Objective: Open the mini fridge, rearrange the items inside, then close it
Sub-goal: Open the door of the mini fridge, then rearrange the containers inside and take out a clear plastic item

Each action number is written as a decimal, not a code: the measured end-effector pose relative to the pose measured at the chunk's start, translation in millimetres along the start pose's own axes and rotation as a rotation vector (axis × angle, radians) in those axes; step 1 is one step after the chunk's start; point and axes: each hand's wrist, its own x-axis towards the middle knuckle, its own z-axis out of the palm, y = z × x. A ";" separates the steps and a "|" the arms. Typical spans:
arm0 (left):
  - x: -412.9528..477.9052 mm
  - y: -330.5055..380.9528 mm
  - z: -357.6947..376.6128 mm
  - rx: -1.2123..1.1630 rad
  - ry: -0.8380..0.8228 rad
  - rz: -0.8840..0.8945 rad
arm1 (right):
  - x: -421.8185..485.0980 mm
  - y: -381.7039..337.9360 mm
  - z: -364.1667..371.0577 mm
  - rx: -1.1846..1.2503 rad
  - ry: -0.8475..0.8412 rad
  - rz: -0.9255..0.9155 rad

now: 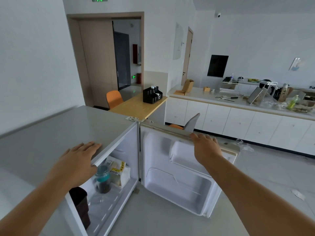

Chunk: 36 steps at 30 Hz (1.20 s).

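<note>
- The mini fridge (pixel 109 167) stands open on the floor below the camera, its door (pixel 179 176) swung wide to the right on a hinge at the far right corner of the cabinet.
- The right hand (pixel 206 149) lies over the door's top edge, fingers (pixel 209 137) curled down its far side and gripping the rim; that hand is the one placed to swing the door.
- The left hand (pixel 76 162) rests flat on the fridge top (pixel 51 133) at its front lip, fingers spread and holding nothing, thumb at the lip.
- The items sit straight below the left hand: a jar with a teal band (pixel 103 179) upright on the shelf, a white packet with a yellow label (pixel 119 172) just behind it, and a dark container (pixel 80 206) nearer the camera.
- So the left hand is nearer the contents, which lie down and inward from its fingertips; the right is well apart from them.
- The door shelves (pixel 177 186) look empty, though the glare makes that hard to be sure of.
- Whether rearranging is done cannot be told from how things lie.
</note>
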 end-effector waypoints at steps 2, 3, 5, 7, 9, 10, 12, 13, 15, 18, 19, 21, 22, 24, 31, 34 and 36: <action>0.6 -0.8 1.4 -0.003 0.003 0.011 | 4.5 2.1 -1.0 -0.003 -0.012 0.002; 0.8 -0.9 1.7 -0.004 0.004 0.013 | 6.1 2.8 -1.4 -0.004 -0.015 0.000; 1.1 -0.6 1.6 -0.007 0.008 0.011 | 8.3 4.1 -1.7 -0.008 -0.017 -0.005; 1.2 0.0 1.4 -0.016 0.014 0.010 | 9.4 5.6 -0.7 -0.004 -0.017 -0.011; 1.4 0.3 1.1 -0.024 0.019 0.011 | 9.7 7.1 0.6 -0.005 -0.015 -0.015; 1.5 0.2 1.2 -0.023 0.022 0.011 | 9.5 7.6 1.3 -0.007 -0.014 -0.017; 1.6 -0.4 1.9 -0.022 0.028 0.012 | 9.0 8.3 2.8 -0.014 -0.011 -0.022; 1.9 -0.8 2.4 -0.024 0.032 0.012 | 8.8 8.5 3.6 -0.018 -0.009 -0.024; 2.8 -1.7 4.3 -0.023 0.038 0.016 | 8.9 9.1 4.7 -0.022 -0.007 -0.025; 5.0 -3.4 7.3 -0.016 0.051 0.024 | 9.0 9.6 6.0 -0.025 -0.002 -0.035; 5.3 -3.4 8.0 -0.010 0.060 0.030 | 8.5 9.8 6.6 -0.025 0.001 -0.041; 3.3 -2.2 8.6 0.009 0.100 0.042 | 6.5 10.3 8.7 -0.016 0.012 -0.052; 1.0 -0.7 8.7 0.029 0.132 0.053 | 4.5 10.3 10.1 0.001 0.028 -0.057; -3.8 4.8 10.0 0.072 0.202 0.087 | -2.8 8.0 12.5 0.065 0.102 -0.090; -39.8 58.9 39.3 -0.007 0.357 0.201 | -41.3 -38.2 23.3 0.322 0.243 -0.452; -53.3 82.2 73.3 -0.111 0.359 0.190 | -50.7 -66.4 35.4 0.406 0.161 -0.563; -56.3 90.8 102.1 -0.248 0.238 0.044 | -54.0 -86.8 49.3 0.467 0.080 -0.597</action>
